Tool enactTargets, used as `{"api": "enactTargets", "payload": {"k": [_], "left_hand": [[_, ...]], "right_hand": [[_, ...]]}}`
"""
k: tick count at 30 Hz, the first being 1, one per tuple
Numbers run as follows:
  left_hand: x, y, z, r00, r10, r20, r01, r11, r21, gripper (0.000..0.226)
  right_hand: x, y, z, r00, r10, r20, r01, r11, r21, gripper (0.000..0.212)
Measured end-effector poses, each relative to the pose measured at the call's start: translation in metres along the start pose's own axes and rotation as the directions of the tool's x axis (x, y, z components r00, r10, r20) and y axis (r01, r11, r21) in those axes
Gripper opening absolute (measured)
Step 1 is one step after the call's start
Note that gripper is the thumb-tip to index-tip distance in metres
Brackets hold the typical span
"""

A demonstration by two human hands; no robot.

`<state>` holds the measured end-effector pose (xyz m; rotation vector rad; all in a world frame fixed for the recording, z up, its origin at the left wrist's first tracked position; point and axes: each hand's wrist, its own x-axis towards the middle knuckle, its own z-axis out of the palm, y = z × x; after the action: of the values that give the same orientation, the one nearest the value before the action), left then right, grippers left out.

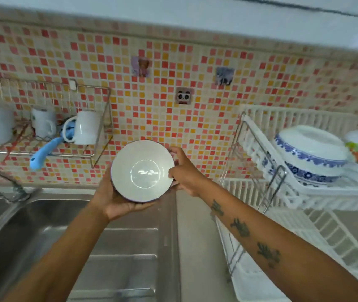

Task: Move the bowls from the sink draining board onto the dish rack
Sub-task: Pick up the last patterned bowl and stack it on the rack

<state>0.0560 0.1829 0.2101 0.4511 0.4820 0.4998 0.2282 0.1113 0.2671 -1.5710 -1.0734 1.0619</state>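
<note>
Above steel draining board [125,243], both hands cupping tilted bowl [142,171].

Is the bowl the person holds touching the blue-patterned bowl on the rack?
Apart. The head view shows the held bowl between the left hand and right hand, with tiled wall plainly between it and the blue-patterned bowl on the dish rack.

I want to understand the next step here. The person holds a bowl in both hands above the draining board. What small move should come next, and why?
Probably carry the white bowl rightward toward the dish rack. Both the left hand and the right hand already have a grip on it, it is lifted clear of the draining board, and the rack stands to the right, with a blue-patterned bowl upside down on it.
</note>
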Motion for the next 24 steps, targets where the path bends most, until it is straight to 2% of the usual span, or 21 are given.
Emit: {"api": "enactTargets", "payload": {"k": [5, 10, 12, 14, 18, 24], "left_hand": [[-0.051, -0.017, 0.081, 0.985, 0.138, 0.105, -0.147, 0.985, 0.085, 0.059], [-0.08, -0.04, 0.148, 0.965, 0.198, 0.171, -0.237, 0.939, 0.25, 0.064], [-0.087, -0.051, 0.178, 0.957, 0.215, 0.196, -0.27, 0.908, 0.321, 0.064], [-0.091, -0.062, 0.208, 0.949, 0.233, 0.211, -0.3, 0.872, 0.386, 0.063], [-0.081, -0.089, 0.259, 0.936, 0.295, 0.194, -0.353, 0.788, 0.504, 0.061], [-0.049, -0.12, 0.323, 0.885, 0.37, 0.282, -0.459, 0.597, 0.658, 0.037]], "right_hand": [[-0.071, -0.06, -0.042, 0.986, -0.161, 0.036, 0.165, 0.977, -0.137, 0.067], [-0.133, -0.092, -0.095, 0.974, -0.227, -0.013, 0.222, 0.962, -0.156, 0.037], [-0.155, -0.1, -0.12, 0.966, -0.256, -0.042, 0.248, 0.958, -0.147, 0.032], [-0.175, -0.105, -0.145, 0.959, -0.278, -0.06, 0.269, 0.955, -0.125, 0.036], [-0.202, -0.107, -0.193, 0.946, -0.299, -0.125, 0.28, 0.949, -0.147, 0.062], [-0.222, -0.106, -0.247, 0.919, -0.251, -0.303, 0.222, 0.967, -0.126, 0.051]]}}
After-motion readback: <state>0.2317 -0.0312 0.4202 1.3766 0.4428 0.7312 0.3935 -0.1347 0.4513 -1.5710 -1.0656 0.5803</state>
